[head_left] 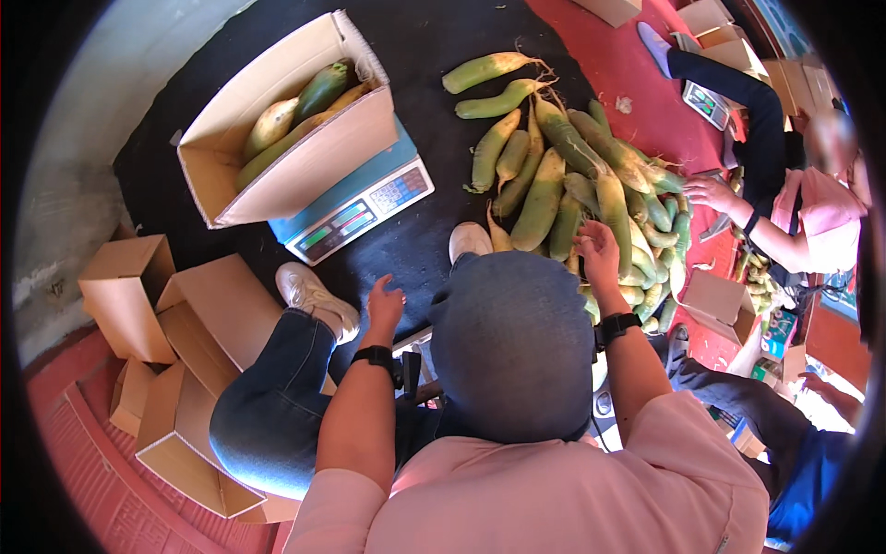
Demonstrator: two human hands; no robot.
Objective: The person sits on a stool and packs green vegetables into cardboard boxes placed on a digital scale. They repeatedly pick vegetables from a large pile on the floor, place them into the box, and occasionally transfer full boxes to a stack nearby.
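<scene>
A heap of green radishes (pixel 538 205) with pale, rooty ends lies ahead and to the right of me. My right hand (pixel 598 247) is over the near side of this heap, fingers loosely bent and apart, with no radish visibly gripped; whether it touches one I cannot tell. Above the floor by my left knee hovers my left hand (pixel 384 305), its fingers apart and nothing in them. Ahead of it, an open cardboard box (pixel 295 152) holding several radishes (pixel 321 92) rests tilted in view on a blue-and-white digital scale (pixel 360 214).
Several cardboard boxes (pixel 198 323) are stacked at my left, beside my leg. On the right, a co-worker's hand (pixel 711 194) reaches toward the heap's far edge. Another scale (pixel 705 104) and a small box (pixel 718 305) stand on that side. Dark matting (pixel 443 148) covers red flooring.
</scene>
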